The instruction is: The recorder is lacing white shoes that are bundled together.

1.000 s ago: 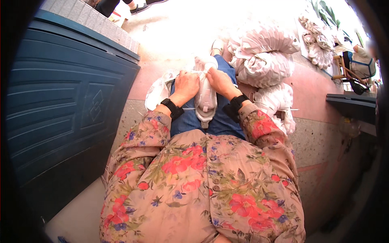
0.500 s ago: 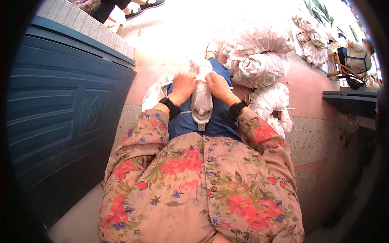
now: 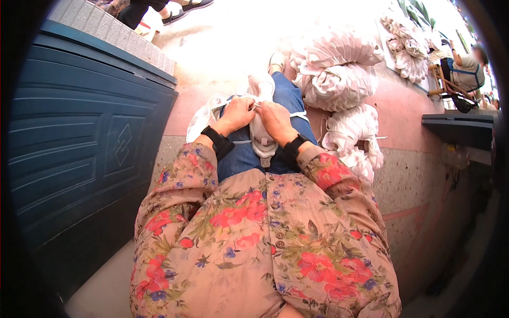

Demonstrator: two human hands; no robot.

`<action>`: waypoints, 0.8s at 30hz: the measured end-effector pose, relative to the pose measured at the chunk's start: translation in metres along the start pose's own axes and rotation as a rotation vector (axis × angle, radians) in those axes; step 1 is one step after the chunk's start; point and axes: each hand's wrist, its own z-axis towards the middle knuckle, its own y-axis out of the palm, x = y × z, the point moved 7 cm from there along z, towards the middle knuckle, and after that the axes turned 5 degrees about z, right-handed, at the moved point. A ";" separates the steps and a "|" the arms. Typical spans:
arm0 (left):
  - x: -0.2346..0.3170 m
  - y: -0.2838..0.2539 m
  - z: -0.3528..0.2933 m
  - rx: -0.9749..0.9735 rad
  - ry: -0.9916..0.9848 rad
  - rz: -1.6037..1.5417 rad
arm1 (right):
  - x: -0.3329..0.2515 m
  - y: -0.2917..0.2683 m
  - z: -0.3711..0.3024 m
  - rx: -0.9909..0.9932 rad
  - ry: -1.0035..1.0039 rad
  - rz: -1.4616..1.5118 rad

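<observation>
Nearest: flowered jacket [image 3: 238, 249], then blue jeans [image 3: 233, 161]. White shoe [image 3: 260, 139] lengthwise between the thighs, partly hidden by the hands. Left hand [image 3: 237, 113] and right hand [image 3: 275, 123] together above it, fingertips pinched on a white lace [image 3: 257, 104]. Beyond, to the right: white bundles [image 3: 339, 79] stacked on the floor [image 3: 395, 124]. Far upper left: another person's dark shoes [image 3: 175, 17]

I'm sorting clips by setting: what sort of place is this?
Possibly a small informal workshop: a hand-held pale shoe-like piece, pale bundles piled on the floor, another person at right.
</observation>
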 end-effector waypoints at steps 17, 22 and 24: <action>-0.016 0.014 0.003 0.050 0.078 0.025 | -0.008 0.008 0.004 -0.057 -0.106 -0.175; -0.023 0.016 0.003 0.024 -0.054 -0.104 | -0.017 0.011 0.004 -0.106 -0.146 -0.297; -0.022 0.014 0.001 0.083 -0.056 -0.104 | -0.017 0.010 0.004 -0.100 -0.154 -0.277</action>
